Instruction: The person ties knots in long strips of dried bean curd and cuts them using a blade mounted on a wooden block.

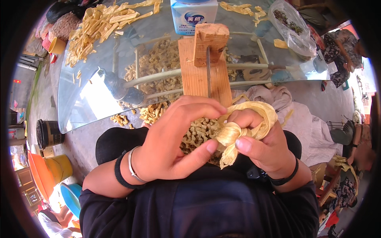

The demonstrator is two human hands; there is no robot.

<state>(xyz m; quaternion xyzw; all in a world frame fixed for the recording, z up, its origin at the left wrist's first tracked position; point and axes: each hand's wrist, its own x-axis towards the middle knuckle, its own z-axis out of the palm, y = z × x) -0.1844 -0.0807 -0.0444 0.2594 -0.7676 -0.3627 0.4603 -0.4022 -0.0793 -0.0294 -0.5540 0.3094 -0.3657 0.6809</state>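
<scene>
My right hand [264, 139] is closed around a pale yellow tofu skin strip [270, 113], which loops over its fingers. A thick knot [229, 135] in the strip shows in front of them, its short end hanging below my right thumb. My left hand [170, 135] is curved beside the knot, thumb and fingers apart. Its thumb tip reaches the knot's left side, and its fingertips are near the loop. Just beyond my hands, a wooden stand [188, 75] with an upright block and a thin metal blade [208, 73] rests at the glass table's edge.
Loose tofu skin strips [101, 23] are heaped on the glass table [79, 107]. A blue-white package [194, 18] stands behind the wooden stand. Many small knotted pieces [200, 133] lie below my hands. A clear plastic bag [293, 27] sits far right; a black bucket [49, 133] stands left.
</scene>
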